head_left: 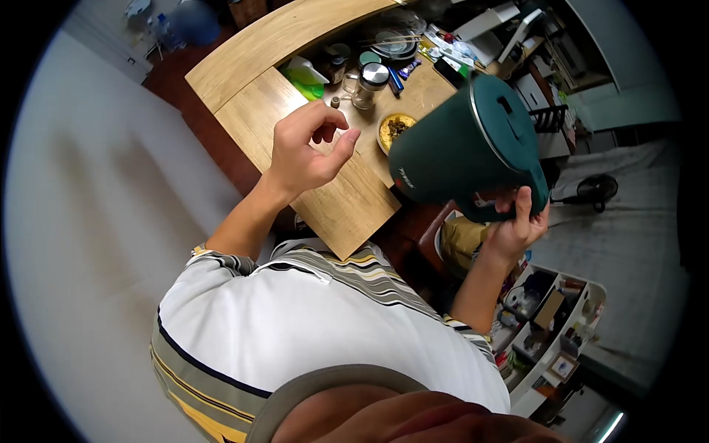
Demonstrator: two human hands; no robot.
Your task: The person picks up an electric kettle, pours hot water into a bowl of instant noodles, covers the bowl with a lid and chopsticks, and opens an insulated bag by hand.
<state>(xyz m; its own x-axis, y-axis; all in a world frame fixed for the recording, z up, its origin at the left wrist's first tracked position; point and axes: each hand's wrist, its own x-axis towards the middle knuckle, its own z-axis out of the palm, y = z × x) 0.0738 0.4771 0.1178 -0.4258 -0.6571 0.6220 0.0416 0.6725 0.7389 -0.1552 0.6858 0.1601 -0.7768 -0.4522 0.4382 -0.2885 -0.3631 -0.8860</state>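
A dark green electric kettle (450, 148) with its lid on is held up in the air by my right hand (517, 229), which is wrapped around the handle. Its body tilts, with the base toward the table. Partly hidden behind the kettle's base, a bowl (396, 131) holds yellow food with a dark brown topping. My left hand (310, 144) hovers above the table's near part, fingers curled and thumb apart, with nothing visible in it. Just beyond it stand a glass jar with a silver lid (367, 87) and a small stopper-like object (335, 102).
The wooden table (251, 111) has a corner pointing toward me. A green and white packet (306, 79), a dark jar (337, 65) and stacked clear lids (396, 44) stand farther back. On the right are a black fan (595, 190) and a shelf unit (543, 332) with assorted items.
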